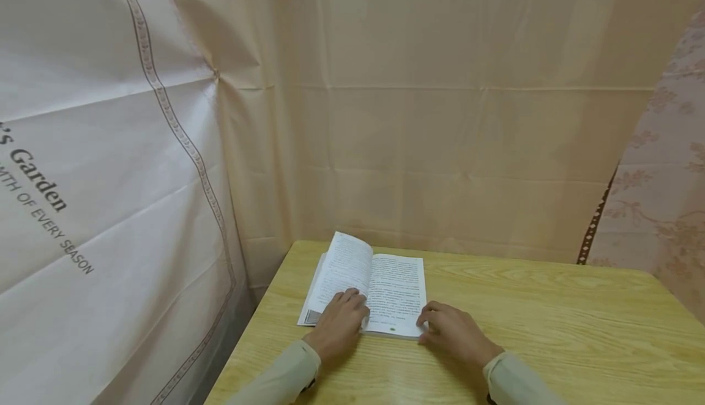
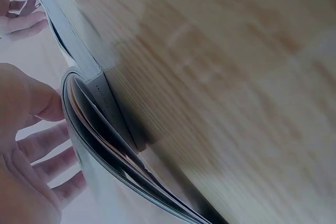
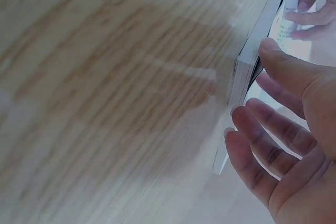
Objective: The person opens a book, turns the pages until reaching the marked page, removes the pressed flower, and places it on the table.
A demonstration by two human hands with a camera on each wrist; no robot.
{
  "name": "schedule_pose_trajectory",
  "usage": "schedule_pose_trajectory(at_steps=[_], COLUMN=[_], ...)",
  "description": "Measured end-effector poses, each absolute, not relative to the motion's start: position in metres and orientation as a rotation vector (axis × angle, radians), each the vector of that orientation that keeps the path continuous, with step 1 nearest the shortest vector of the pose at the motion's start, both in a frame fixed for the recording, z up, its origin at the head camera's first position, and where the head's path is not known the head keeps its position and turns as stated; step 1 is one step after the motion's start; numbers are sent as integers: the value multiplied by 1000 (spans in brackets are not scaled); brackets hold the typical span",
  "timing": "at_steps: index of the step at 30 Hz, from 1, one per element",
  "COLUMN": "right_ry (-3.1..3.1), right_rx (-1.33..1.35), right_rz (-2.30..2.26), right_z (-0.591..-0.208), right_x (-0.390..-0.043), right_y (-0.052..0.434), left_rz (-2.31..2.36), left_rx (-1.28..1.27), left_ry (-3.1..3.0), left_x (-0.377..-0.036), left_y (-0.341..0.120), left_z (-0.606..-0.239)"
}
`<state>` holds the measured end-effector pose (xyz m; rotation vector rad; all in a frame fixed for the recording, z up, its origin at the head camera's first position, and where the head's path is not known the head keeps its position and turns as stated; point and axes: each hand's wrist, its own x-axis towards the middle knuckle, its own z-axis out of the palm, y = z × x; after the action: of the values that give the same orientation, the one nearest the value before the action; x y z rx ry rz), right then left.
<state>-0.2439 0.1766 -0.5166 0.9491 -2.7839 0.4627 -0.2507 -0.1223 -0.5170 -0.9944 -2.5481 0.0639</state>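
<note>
One open book lies on one desk, toward 6 o'clock in the head view; its print is too small to read. The left hand rests at the book's 7 o'clock, hiding the lower inner part of the left page. Its grip is loosely spread: the left wrist view shows the thumb against the bowed pages and three fingers over them. The right hand is at the book's 4 o'clock, its grip spread too, the thumb at the near right corner; whether all the fingertips touch the book, I cannot tell.

A small dark picture sits at the left page's 7 o'clock and a green spot at the right page's 6 o'clock. Two pale sleeves, left and right, are cut off by the bottom edge. Three cloths hang around: white at 9 o'clock, its lettering cut off, beige at 12, flowered at 3.
</note>
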Motion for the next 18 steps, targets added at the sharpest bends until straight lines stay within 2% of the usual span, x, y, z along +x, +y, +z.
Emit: schedule_pose_trajectory(at_steps=[18], right_ry=[-2641], right_rx=[1072], right_rz=[353], right_z=[-515], right_x=[-249], right_y=[174], left_rz=[11], left_rx=[-995], left_ry=[-2636], left_x=[-250], left_y=[-123], left_z=[-515])
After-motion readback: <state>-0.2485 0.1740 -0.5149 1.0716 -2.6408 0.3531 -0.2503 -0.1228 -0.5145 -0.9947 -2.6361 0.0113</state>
